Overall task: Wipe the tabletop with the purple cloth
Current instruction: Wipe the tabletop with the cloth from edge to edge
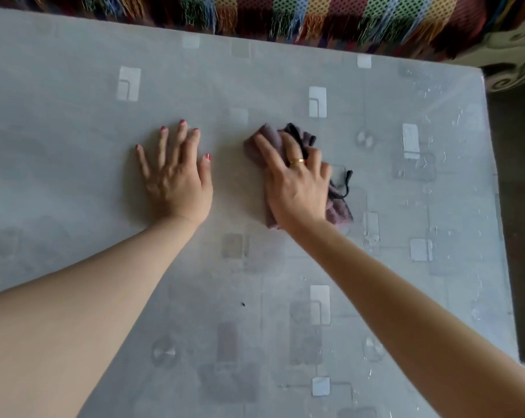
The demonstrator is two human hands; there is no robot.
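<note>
The tabletop (74, 140) is covered by a pale grey cloth with square patterns under a clear plastic sheet. A crumpled purple cloth (268, 137) with dark trim lies near the middle, slightly right. My right hand (297, 188) presses down on it, fingers spread over the fabric, a gold ring on one finger. The cloth sticks out beyond the fingertips and to the right of the palm. My left hand (177, 176) rests flat on the table to the left of the cloth, fingers apart, holding nothing.
A colourful woven blanket with fringe (315, 16) hangs along the table's far edge. Water droplets or wet streaks (427, 95) glisten on the right part of the plastic. The table's right edge (496, 176) drops to a dark floor. A small dark speck (243, 304) lies near me.
</note>
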